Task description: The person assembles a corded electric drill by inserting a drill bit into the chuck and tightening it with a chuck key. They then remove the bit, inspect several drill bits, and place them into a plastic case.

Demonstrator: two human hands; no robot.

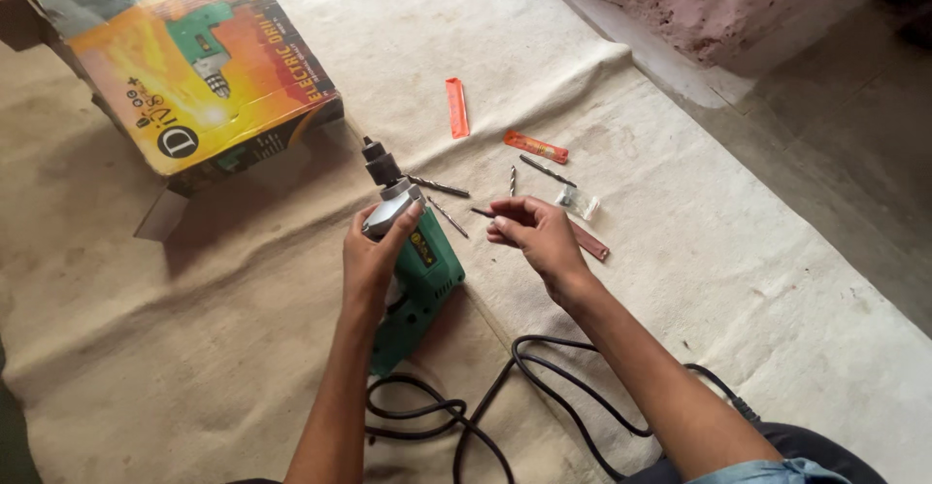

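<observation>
A wide, creased beige cloth covers the floor and carries everything here. At its upper left lies a large cardboard carton printed in orange and yellow with a picture of a drill; its far corner is cut off by the top edge of the view.

Near the middle lies a green plastic electric drill with a grey metal front housing and a dark chuck pointing away from the person toward the carton. The left hand is wrapped over the drill's body just behind the chuck, fingers closed around the grey housing, so much of the drill's side is hidden under the palm and forearm. A black power cord loops across the cloth from the drill's rear, and part of it runs out of view at the bottom edge.

The right hand hovers just beside the drill, fingers curled and pinching a thin dark drill bit, of which only the short tip shows.

Beyond the hands lie several loose thin metal drill bits, a flat orange plastic strip, a smaller orange packet, a small clear plastic bag whose contents are too small to tell, and a dark red strip partly hidden behind the right hand.
</observation>
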